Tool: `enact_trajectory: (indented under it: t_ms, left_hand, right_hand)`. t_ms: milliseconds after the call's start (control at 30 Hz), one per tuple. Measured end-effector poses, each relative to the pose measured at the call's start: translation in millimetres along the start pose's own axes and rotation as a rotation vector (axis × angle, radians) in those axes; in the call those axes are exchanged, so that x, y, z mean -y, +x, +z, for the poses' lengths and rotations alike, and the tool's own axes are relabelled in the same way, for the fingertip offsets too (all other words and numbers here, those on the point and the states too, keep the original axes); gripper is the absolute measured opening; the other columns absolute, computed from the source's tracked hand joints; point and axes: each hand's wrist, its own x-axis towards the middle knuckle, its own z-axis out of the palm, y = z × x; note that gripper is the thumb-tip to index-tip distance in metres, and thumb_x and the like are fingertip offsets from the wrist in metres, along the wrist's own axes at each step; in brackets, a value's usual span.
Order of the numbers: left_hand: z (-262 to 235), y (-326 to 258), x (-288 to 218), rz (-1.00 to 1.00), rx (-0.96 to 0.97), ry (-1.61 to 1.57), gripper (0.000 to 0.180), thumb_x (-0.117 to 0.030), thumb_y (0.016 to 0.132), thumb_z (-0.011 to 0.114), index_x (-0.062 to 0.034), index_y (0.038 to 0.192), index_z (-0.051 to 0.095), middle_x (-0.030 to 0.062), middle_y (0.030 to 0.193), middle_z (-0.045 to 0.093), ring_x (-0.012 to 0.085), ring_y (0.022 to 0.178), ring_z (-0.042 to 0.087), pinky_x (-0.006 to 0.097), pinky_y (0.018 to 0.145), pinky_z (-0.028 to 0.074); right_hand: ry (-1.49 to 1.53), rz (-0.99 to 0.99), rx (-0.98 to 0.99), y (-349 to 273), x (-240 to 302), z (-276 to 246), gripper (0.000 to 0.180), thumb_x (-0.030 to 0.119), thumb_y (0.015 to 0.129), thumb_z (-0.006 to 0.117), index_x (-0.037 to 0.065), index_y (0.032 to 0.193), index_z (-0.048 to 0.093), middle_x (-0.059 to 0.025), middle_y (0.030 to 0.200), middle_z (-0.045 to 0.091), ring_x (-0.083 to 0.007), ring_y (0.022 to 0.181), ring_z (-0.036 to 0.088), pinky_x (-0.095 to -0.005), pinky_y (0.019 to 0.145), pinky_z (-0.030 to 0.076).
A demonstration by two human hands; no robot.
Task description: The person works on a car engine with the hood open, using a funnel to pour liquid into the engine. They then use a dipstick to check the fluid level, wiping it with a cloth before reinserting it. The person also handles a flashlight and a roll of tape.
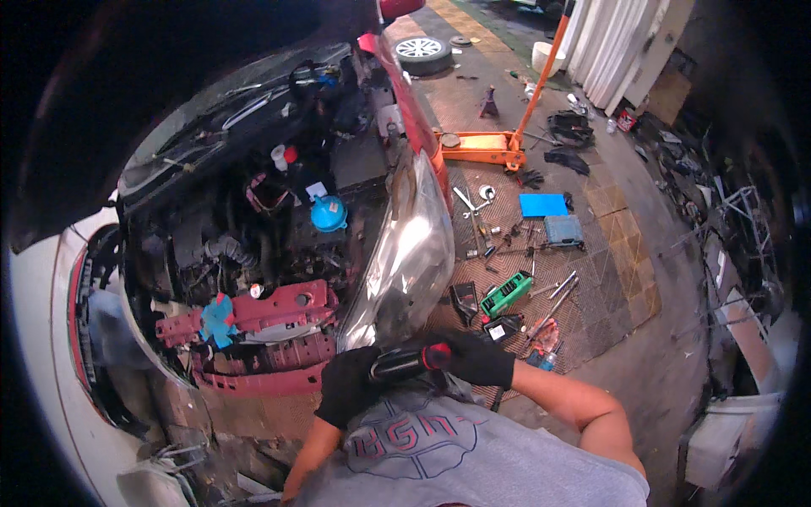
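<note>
In front of my chest is a black cylinder with a red end [399, 364], its exact kind unclear. My left hand [348, 384], in a black glove, is closed around its left part. At the red end is my right hand [480, 358], also black-gloved, with its fingers curled against it; the fingertips are partly hidden in the dark. Beyond my hands sits the car's clear headlight [414, 262]. To its left lies the open engine bay, with a blue round container [328, 214] on it and a blue glove [218, 321] draped over the dark red front crossmember [283, 309].
On the floor mat to the right lie a green case [507, 294], a blue box [563, 231], wrenches [465, 201] and several loose tools. An orange floor jack [481, 148] with a tall handle stands beyond. A wheel [422, 55] lies farther back; scrap parts line the right wall.
</note>
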Motion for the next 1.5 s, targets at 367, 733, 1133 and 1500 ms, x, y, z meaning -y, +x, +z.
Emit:
enact_trajectory:
  t_ms: [367,733,1133,1500]
  left_hand:
    - [8.4,-1.5,2.3,0.042,-0.084,-0.037,0.043,-0.037,0.073,0.077,-0.0112,0.106,0.070,0.0130,0.092,0.071,0.0338,0.085,0.069,0.043,0.074,0.054]
    - [6.9,3.4,14.1,-0.029,0.011,0.008,0.054,-0.043,0.069,0.081,-0.0124,0.112,0.069,0.0120,0.097,0.072,0.0335,0.088,0.070,0.043,0.077,0.055]
    - [9.8,2.5,22.8,-0.116,-0.125,-0.159,0.062,-0.039,0.064,0.087,-0.0105,0.115,0.066,0.0134,0.104,0.071,0.0326,0.095,0.070,0.041,0.081,0.055]
    - [15.9,2.7,22.9,-0.117,-0.091,-0.187,0.061,-0.036,0.065,0.087,-0.0083,0.115,0.066,0.0151,0.106,0.070,0.0344,0.097,0.068,0.043,0.085,0.054]
  right_hand:
    - [-0.632,-0.748,-0.315,-1.2,-34.1,0.7,0.043,0.032,0.093,0.062,0.012,0.130,0.057,-0.0124,0.121,0.062,-0.0333,0.104,0.065,-0.0438,0.086,0.052]
    - [-0.596,-0.473,-0.138,-4.6,-7.7,-21.8,0.038,0.033,0.084,0.072,0.020,0.119,0.064,-0.0118,0.095,0.068,-0.0323,0.080,0.069,-0.0433,0.062,0.056]
    - [-0.672,0.192,-0.315,-40.5,-139.3,-28.9,0.047,0.028,0.079,0.067,0.018,0.125,0.059,-0.0152,0.101,0.065,-0.0344,0.095,0.065,-0.0474,0.081,0.052]
    - [-0.344,-0.127,-0.561,-19.0,-96.1,0.2,0.053,0.030,0.085,0.070,0.009,0.132,0.056,-0.0196,0.113,0.066,-0.0352,0.103,0.066,-0.0464,0.086,0.052]
